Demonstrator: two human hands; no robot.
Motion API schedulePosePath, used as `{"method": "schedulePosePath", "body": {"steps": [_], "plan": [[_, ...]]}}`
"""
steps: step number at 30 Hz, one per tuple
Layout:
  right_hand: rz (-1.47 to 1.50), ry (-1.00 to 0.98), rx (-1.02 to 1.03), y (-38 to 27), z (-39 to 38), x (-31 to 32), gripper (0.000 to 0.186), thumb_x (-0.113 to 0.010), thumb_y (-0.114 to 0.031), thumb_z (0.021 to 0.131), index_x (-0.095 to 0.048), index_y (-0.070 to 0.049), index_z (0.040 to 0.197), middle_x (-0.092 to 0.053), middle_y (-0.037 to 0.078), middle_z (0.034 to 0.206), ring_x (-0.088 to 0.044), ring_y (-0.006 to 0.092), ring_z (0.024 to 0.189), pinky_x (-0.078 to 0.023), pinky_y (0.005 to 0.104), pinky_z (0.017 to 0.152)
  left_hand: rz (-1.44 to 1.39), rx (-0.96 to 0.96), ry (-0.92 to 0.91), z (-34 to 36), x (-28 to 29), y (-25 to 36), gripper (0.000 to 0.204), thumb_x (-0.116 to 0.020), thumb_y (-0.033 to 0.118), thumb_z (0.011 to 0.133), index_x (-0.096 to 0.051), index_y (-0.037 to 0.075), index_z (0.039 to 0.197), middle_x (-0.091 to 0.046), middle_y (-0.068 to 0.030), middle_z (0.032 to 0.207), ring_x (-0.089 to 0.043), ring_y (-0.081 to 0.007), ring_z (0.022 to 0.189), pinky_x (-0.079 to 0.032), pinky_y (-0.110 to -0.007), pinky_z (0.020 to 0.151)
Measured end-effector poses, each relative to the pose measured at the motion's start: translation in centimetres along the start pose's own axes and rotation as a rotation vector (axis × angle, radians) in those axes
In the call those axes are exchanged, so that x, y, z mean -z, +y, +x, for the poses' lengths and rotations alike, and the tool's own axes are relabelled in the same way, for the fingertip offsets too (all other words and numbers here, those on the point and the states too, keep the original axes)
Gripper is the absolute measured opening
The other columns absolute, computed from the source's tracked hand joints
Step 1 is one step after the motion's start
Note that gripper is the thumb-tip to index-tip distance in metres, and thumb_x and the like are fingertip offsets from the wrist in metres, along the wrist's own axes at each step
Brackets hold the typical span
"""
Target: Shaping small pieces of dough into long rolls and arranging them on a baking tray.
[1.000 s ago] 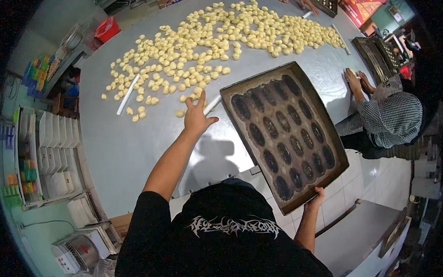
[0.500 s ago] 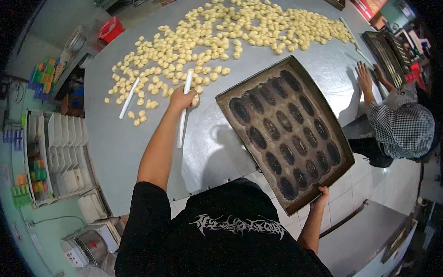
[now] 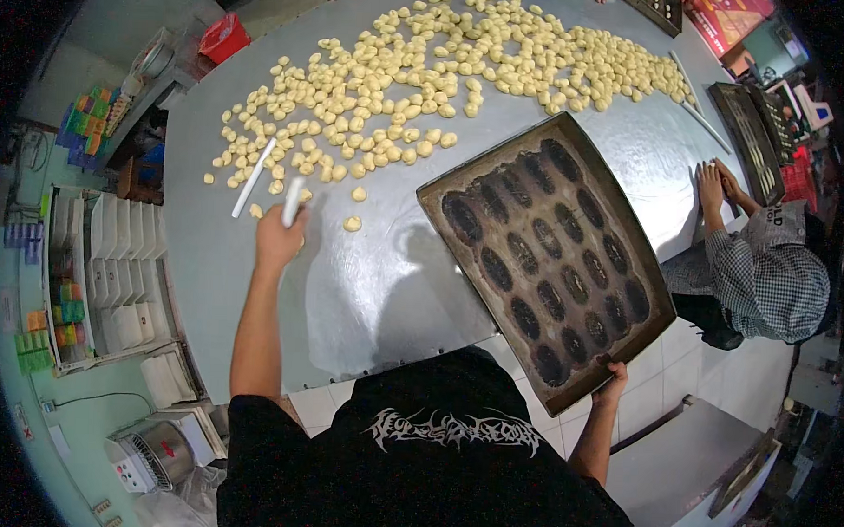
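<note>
My left hand (image 3: pixel 282 233) is closed around a white rolling pin (image 3: pixel 294 196), held over the steel table at the left edge of the dough balls (image 3: pixel 381 104). Close to it lies a second white rolling pin (image 3: pixel 254 179), with a few stray dough balls beside it. My right hand (image 3: pixel 611 383) grips the near right corner of a dark baking tray (image 3: pixel 424 191), its thumb over the rim. The tray is tilted and hangs partly over the table edge. Several dark oval marks cover its browned bottom, and no dough lies on it.
On the right a person in a checked top (image 3: pixel 765 275) rests both hands on the steel table (image 3: pixel 346 307). Beyond them is a long tray with dough pieces (image 3: pixel 750 136). A red bin (image 3: pixel 224 38) stands far left, and a steel-topped counter (image 3: pixel 690 449) is near right.
My left hand has swung left with the rolling pin, away from the middle dough balls. A couple of balls now lie apart nearer me. The co-worker's hands have come together.
</note>
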State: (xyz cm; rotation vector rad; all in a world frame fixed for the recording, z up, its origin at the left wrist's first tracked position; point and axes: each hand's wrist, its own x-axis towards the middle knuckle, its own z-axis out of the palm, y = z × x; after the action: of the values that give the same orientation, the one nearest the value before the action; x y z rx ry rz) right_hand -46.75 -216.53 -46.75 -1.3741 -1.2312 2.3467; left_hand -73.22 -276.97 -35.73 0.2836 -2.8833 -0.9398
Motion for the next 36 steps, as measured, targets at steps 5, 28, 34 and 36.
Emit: {"method": "schedulePosePath", "body": {"steps": [5, 28, 34, 36], "plan": [[-0.023, -0.064, -0.001, 0.0, 0.1, -0.3, 0.036, -0.057, -0.020, 0.066, -0.063, -0.001, 0.096, -0.066, 0.011, 0.090, -0.061, 0.0287, 0.085, -0.051, 0.0408, 0.081, -0.039, -0.387, -0.086, 4.9, -10.1, 7.0, 0.040, -0.068, 0.012, 0.083, -0.062, 0.006, 0.122, -0.060, -0.0199, 0.115, -0.059, -0.0358, 0.104, -0.048, -0.042, 0.091], [-0.082, -0.096, -0.019, 3.2, 0.3, -1.5, 0.042, -0.059, -0.018, 0.068, -0.057, 0.000, 0.106, -0.063, 0.011, 0.094, -0.061, 0.0270, 0.090, -0.051, 0.0404, 0.084, 0.181, -0.424, 0.016, 11.6, -6.9, 10.7, 0.031, -0.070, 0.014, 0.079, -0.066, 0.008, 0.109, -0.063, -0.0210, 0.091, -0.061, -0.0404, 0.089, -0.049, -0.047, 0.080], [-0.097, -0.049, 0.019, 1.3, -2.4, -4.1, 0.041, -0.059, -0.019, 0.068, -0.061, 0.001, 0.105, -0.064, 0.012, 0.099, -0.060, 0.0293, 0.093, -0.050, 0.0392, 0.084, 0.407, -0.194, -0.360, 11.4, -6.3, 8.2, 0.031, -0.067, 0.033, 0.084, -0.070, 0.011, 0.105, -0.070, -0.0178, 0.091, -0.066, -0.0377, 0.088, -0.052, -0.047, 0.078], [-0.073, -0.027, 0.016, 1.7, -2.7, -4.1, 0.043, -0.058, -0.018, 0.069, -0.061, 0.001, 0.107, -0.064, 0.012, 0.099, -0.060, 0.0292, 0.093, -0.050, 0.0396, 0.084, 0.370, -0.221, -0.293, 11.0, -8.2, 10.0, 0.025, -0.065, 0.029, 0.085, -0.070, 0.014, 0.104, -0.070, -0.0159, 0.093, -0.066, -0.0367, 0.089, -0.052, -0.047, 0.078]]}}
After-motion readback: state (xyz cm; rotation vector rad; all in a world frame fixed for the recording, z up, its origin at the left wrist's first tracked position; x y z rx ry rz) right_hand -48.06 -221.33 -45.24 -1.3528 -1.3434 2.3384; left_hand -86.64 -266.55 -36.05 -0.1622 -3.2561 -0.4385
